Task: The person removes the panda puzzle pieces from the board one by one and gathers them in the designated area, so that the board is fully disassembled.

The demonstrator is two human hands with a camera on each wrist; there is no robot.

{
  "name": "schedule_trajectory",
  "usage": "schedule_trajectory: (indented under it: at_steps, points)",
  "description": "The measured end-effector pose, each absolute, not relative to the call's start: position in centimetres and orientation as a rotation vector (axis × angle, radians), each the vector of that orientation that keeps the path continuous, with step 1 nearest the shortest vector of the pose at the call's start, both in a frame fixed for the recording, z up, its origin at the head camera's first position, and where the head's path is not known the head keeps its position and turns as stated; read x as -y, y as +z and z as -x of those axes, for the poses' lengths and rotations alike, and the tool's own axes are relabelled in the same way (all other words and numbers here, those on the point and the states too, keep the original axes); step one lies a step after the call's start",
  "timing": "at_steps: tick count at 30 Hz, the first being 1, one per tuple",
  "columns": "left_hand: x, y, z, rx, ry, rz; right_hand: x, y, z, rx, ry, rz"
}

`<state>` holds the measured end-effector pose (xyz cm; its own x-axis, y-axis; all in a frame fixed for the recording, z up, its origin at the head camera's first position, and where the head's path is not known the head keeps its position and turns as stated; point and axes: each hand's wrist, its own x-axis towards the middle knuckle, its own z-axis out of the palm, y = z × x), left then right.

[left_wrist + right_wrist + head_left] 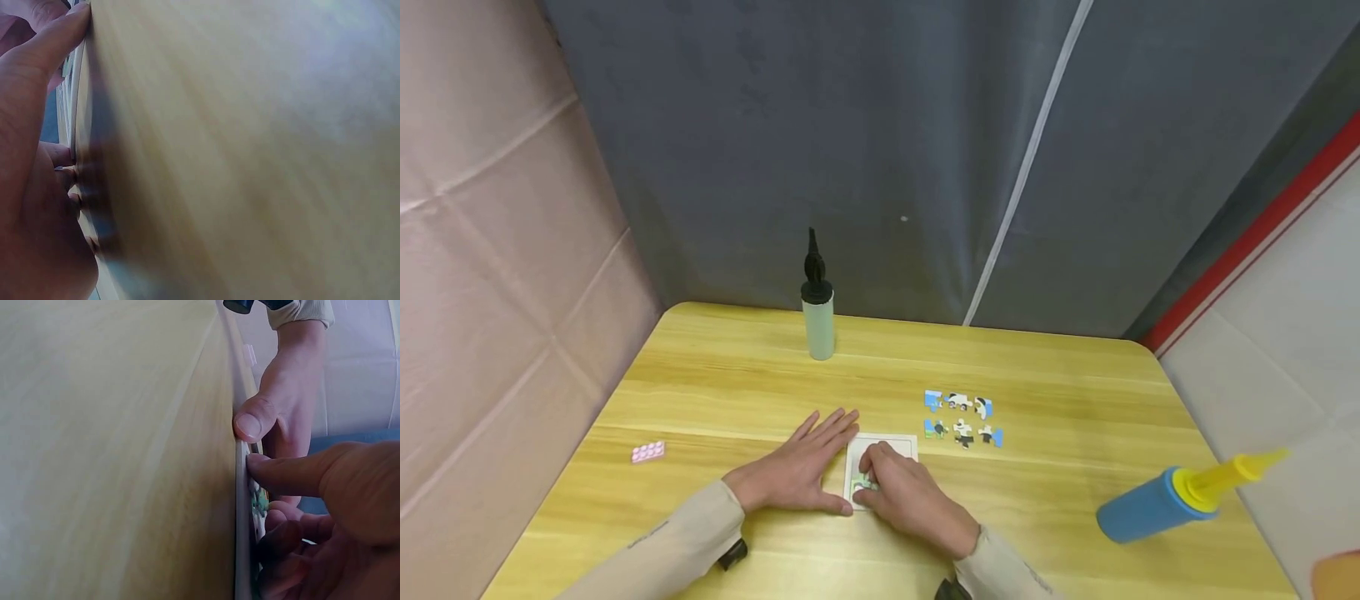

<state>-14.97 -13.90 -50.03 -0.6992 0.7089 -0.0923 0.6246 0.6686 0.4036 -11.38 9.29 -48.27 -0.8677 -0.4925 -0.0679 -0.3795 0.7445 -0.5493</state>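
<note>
A small white puzzle tray [887, 437] lies flat near the front of the table. My left hand [793, 473] rests on the table with fingers spread along the tray's left side, its thumb touching the lower left corner. Over the tray, the curled fingers and thumb of my right hand [916, 500] pinch a jigsaw piece [260, 500] with green on it. Part of the printed green picture [859, 481] shows in the tray's lower left. The right hand hides much of the tray's inside. In the left wrist view, the left thumb [65, 34] lies against the tray edge.
Several loose jigsaw pieces [963, 432] lie in two rows right of the tray. A pink toy brick [648, 452] sits at the left. At the back stands a pale green hand pump [820, 329] with a black top; a blue and yellow pump [1142, 510] is at the right.
</note>
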Motion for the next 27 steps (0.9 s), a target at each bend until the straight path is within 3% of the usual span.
schedule_trajectory:
  at_steps: [27]
  points:
    - [13.9,-50.0,15.0,-2.637,0.512,-1.056,-11.2,-46.9,11.5,-2.597,-1.154,0.656]
